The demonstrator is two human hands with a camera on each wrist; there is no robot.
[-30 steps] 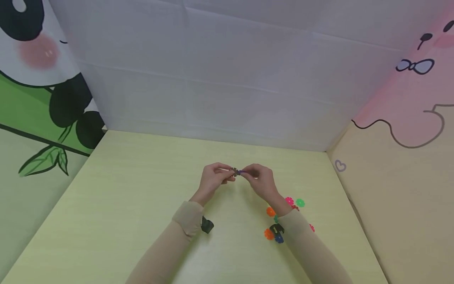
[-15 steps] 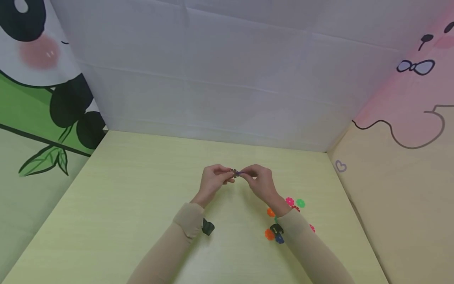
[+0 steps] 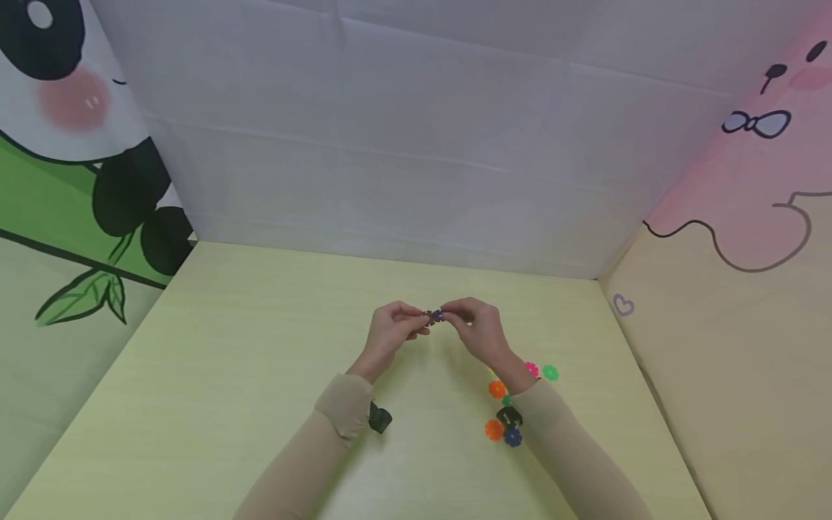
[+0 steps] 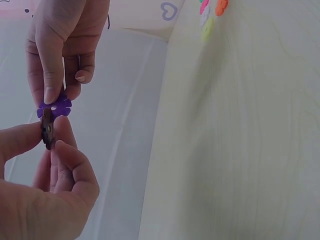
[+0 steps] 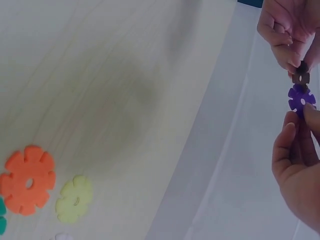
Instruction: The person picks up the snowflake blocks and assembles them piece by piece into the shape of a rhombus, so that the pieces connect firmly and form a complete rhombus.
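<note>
Holding two small notched discs between your fingertips above the middle of the bench (image 3: 260,347), you have them edge to edge. Your left hand (image 3: 390,334) pinches a brown disc (image 4: 47,131) between thumb and forefinger, turned edge-on so its rim faces the other piece. Your right hand (image 3: 479,328) pinches a purple disc (image 4: 55,106) the same way, its flat face towards the left wrist camera. The brown disc's edge sits at a notch in the purple one — the two cross at right angles, as slotted pieces do. Whether the slot is fully seated is too small to tell.

Both hands are raised off the bench, with fingers curled close behind the discs and gripping only the rims, which leaves the meeting notches uncovered.

Loose discs lie on the bench beside your right forearm: an orange disc (image 3: 497,388), a pink disc (image 3: 531,369), a green disc (image 3: 550,373) and a blue disc (image 3: 513,437) — all near your right hand.
</note>
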